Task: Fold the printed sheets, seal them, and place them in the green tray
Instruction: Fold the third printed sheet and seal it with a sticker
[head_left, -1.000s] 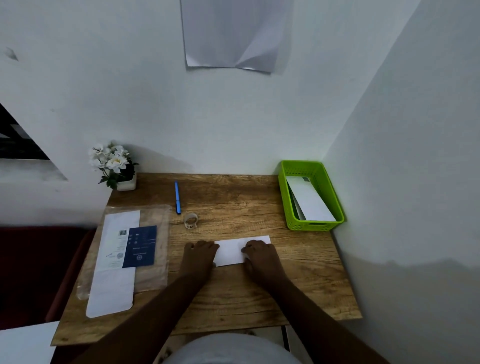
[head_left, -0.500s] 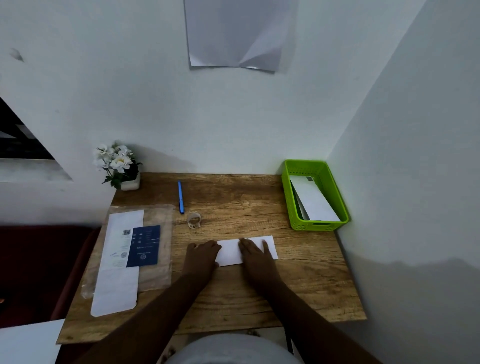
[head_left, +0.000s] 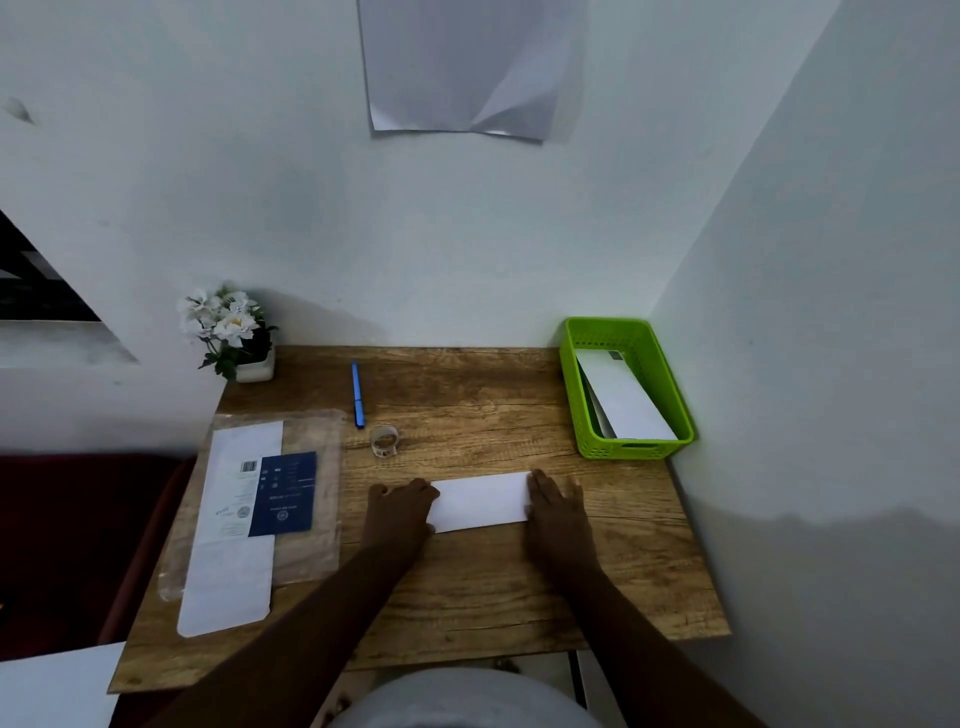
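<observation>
**Both hands flat on the folded sheet at the middle of the desk**

Two bare forearms reach forward from the near edge of the wooden desk (head_left: 467, 587). The left hand (head_left: 402, 512) lies palm down on the left end of a white folded paper sheet (head_left: 480, 501), its fingers loosely bent over that end and not gripping it. The right hand (head_left: 556, 506) rests on the right end of the same sheet with its fingers straight and pressed flat. The sheet lies flat on the desk between the two hands, its long side running left to right.

To the left of the left hand lies a clear plastic sleeve (head_left: 311, 499), and on it rests a long white printed sheet with a dark blue panel (head_left: 239, 525).

Just beyond the left hand stands a small roll of clear tape (head_left: 384, 441), and just beyond that lies a blue pen (head_left: 357, 395), pointing away from the person.

Beyond the right hand and to its right, at the far right corner of the desk, sits the green perforated plastic tray (head_left: 670, 384). White folded papers (head_left: 623, 397) lie inside it.

Farthest off to the left, in the far left corner against the wall, stands a small white pot of white flowers (head_left: 231, 332). A creased sheet of paper (head_left: 467, 67) hangs on the wall above the desk.
</observation>
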